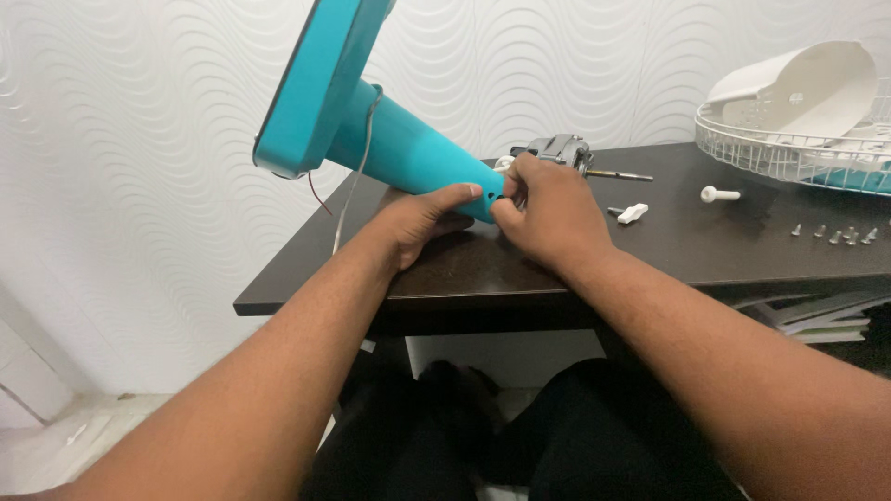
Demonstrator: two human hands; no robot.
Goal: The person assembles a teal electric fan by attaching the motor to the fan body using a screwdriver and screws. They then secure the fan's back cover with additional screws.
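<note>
Teal plastic, the fan stand (408,148) lies tilted across the dark counter (705,250), its base raised at the left edge. The left hand (422,218) wraps its fingers around the neck; the right hand (548,209) pinches at the neck's end by the grey motor (561,148). Loose screws (835,234) and a white grille (789,148) lie well apart on the right.

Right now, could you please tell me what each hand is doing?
Left hand: closed around the teal fan stand.
Right hand: closed at the stand's motor end; contents hidden.
</note>
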